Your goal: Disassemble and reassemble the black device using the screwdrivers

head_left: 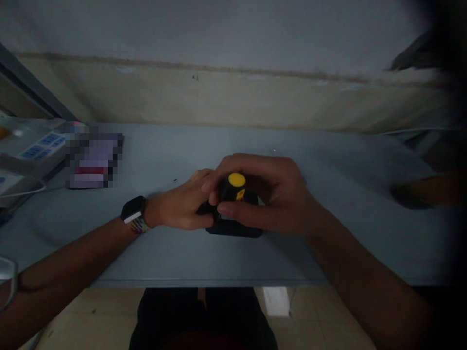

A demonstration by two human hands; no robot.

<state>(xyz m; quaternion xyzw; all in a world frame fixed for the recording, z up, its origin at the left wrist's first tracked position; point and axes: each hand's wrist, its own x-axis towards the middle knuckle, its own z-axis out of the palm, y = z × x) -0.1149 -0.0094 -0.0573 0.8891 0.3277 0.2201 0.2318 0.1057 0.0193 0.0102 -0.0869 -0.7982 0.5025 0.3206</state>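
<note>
A black box-like object (235, 228) lies on the grey table in front of me. My left hand (182, 204) grips its left side, thumb at the near edge; its fingertips are partly behind my right hand. My right hand (272, 194) is closed around an upright black cylinder with a yellow round top (236, 180), like the handle of a tool. The cylinder stands over the black object, with a yellow mark on its side. Its lower end is hidden, so I cannot tell whether it touches the object.
A phone (95, 160), its screen blurred out, lies at the left beside a white power strip (44, 146) with blue sockets. A tiny dark piece (175, 180) lies on the grey table (164, 260). A yellow-and-black item (419, 192) is blurred at the right. A wall (233, 97) rises behind.
</note>
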